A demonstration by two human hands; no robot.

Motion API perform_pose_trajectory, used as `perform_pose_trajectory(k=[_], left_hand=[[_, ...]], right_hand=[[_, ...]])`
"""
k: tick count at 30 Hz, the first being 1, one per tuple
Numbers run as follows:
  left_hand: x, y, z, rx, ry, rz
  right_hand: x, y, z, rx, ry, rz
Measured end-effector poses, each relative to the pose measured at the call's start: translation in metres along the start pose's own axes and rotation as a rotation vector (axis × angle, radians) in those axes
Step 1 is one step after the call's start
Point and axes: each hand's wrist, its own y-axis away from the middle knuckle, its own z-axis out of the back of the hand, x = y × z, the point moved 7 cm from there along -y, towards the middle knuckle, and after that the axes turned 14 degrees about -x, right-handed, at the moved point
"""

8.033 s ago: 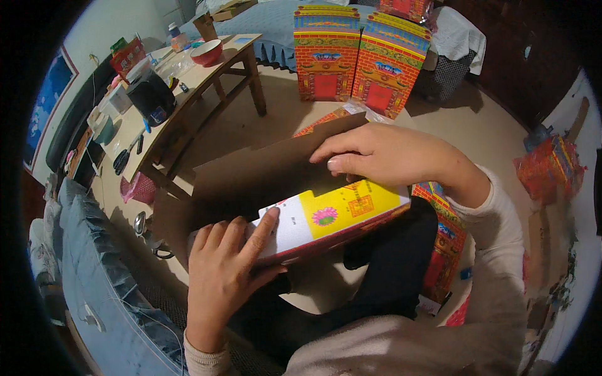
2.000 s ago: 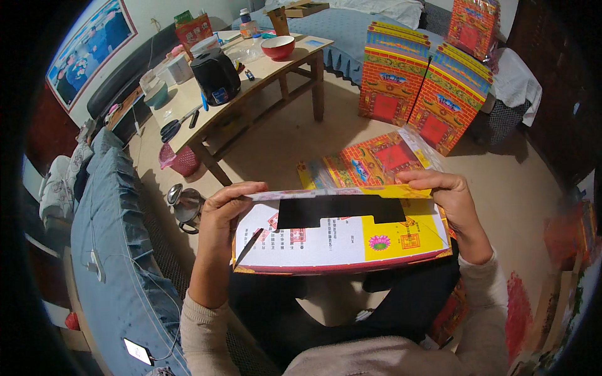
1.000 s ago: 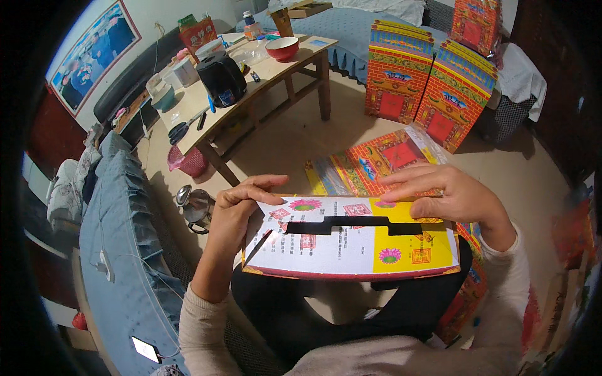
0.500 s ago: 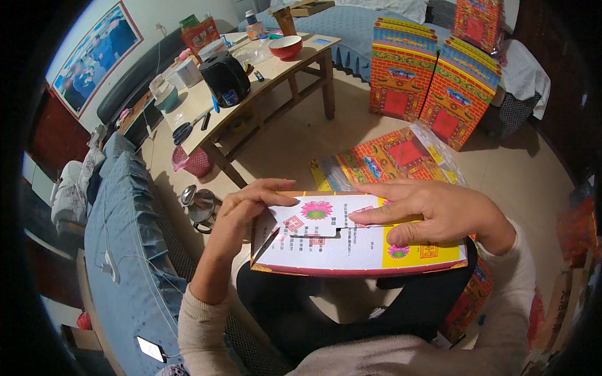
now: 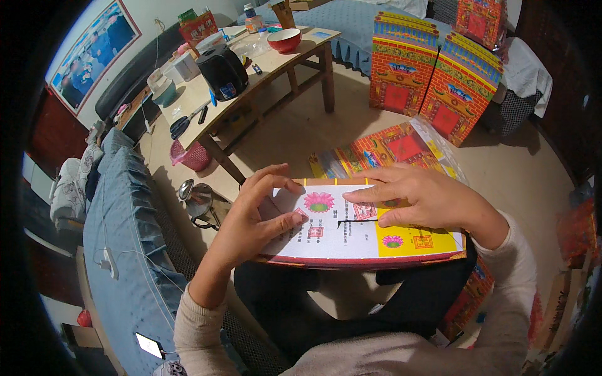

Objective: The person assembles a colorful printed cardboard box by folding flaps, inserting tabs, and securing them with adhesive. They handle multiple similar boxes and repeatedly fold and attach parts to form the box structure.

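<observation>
Across my lap lies a folded cardboard box, its upper face printed white and yellow with pink lotus flowers and red seal marks. Two flaps meet near the middle of that face, with a small dark gap where their edges join. My left hand rests on the left flap, thumb on the card and bent fingers at the far edge, apart from each other. My right hand lies palm down over the right flap, fingers stretched toward the join. Neither hand grips anything.
Flat printed card in clear plastic lies on the floor beyond the box. Two tall brick-patterned boxes stand farther right. A wooden table holds a black appliance, scissors and a red bowl. A blue-covered sofa runs along the left.
My left thumb has come down onto the white card, and the left flap lies flatter against the right one. My right hand has shifted slightly left and away from me.
</observation>
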Motion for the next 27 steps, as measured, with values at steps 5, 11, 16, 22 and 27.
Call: perform_pose_trajectory(k=[5,11,16,22,27], left_hand=[[-0.024,0.016,0.005,-0.183,-0.303,-0.185],[-0.012,0.035,0.003,-0.161,-0.116,-0.009],[-0.011,0.038,0.004,-0.158,-0.064,-0.027],[-0.01,0.044,0.006,-0.173,-0.005,-0.009],[0.013,0.056,0.005,-0.194,0.302,0.217]], right_hand=[[-0.001,-0.003,0.0,0.022,0.036,-0.036],[0.002,-0.01,-0.001,-0.026,0.036,0.038],[0.023,-0.034,-0.011,0.041,-0.076,0.061],[0.039,-0.064,-0.04,0.077,-0.157,0.213],[0.039,-0.069,-0.045,0.043,0.013,0.254]])
